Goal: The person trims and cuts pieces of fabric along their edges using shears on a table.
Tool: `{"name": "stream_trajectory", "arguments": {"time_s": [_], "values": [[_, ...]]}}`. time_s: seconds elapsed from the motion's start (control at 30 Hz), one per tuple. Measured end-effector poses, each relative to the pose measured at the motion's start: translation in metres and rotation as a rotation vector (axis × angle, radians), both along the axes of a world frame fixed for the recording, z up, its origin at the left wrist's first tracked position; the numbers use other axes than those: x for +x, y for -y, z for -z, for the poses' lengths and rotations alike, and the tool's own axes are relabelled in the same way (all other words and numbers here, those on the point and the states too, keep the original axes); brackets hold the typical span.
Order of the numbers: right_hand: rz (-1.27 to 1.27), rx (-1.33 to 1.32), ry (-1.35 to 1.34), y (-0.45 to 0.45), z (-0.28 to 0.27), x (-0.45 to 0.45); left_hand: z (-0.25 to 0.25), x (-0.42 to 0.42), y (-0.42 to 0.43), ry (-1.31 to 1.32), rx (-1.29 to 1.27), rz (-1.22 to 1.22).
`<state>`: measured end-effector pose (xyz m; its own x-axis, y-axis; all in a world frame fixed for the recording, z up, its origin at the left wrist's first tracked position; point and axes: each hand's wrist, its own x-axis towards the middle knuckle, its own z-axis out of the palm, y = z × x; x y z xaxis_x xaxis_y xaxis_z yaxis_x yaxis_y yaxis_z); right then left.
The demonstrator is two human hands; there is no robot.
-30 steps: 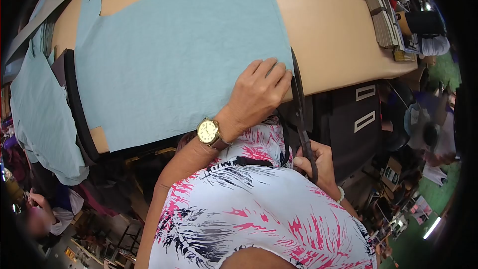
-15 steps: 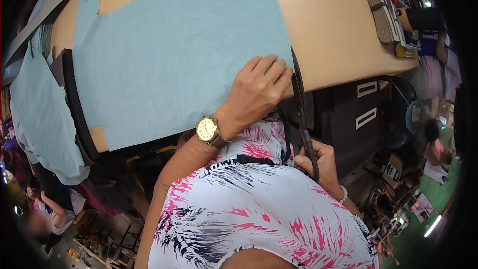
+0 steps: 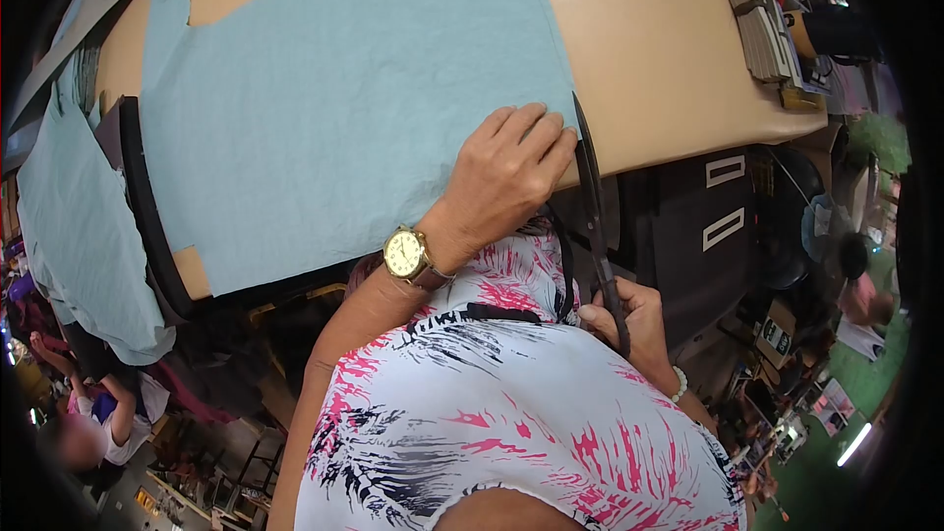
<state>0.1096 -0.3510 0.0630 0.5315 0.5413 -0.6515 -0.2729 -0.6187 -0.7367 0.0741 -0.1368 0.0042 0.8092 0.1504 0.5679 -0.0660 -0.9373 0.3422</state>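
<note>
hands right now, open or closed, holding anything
Left hand: open, fingers bent and resting on the blue cloth by its edge.
Right hand: closed around the handles of the dark scissors.

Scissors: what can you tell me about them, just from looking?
The scissors are long, dark and seemingly metal, with slim blades narrowing to a point. The right hand grips the handles, partly hiding them. From there they slant up past the table's front edge to the right side of the blue cloth, near the left hand. How far the blades are open is unclear.
</note>
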Motion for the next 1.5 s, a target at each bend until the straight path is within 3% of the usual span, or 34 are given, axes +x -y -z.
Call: {"name": "stream_trajectory", "arguments": {"time_s": [0.33,1.03,1.5], "values": [[-0.06,-0.043,0.085,0.003,-0.001,0.0,0.0,0.0,0.0,0.013,-0.009,0.007],[0.02,0.111,-0.222,0.0,-0.003,0.017,0.0,-0.006,0.008,0.049,-0.023,0.03],[0.005,0.103,-0.188,0.002,0.0,0.015,0.004,-0.006,0.008,0.062,-0.031,0.035]]}}
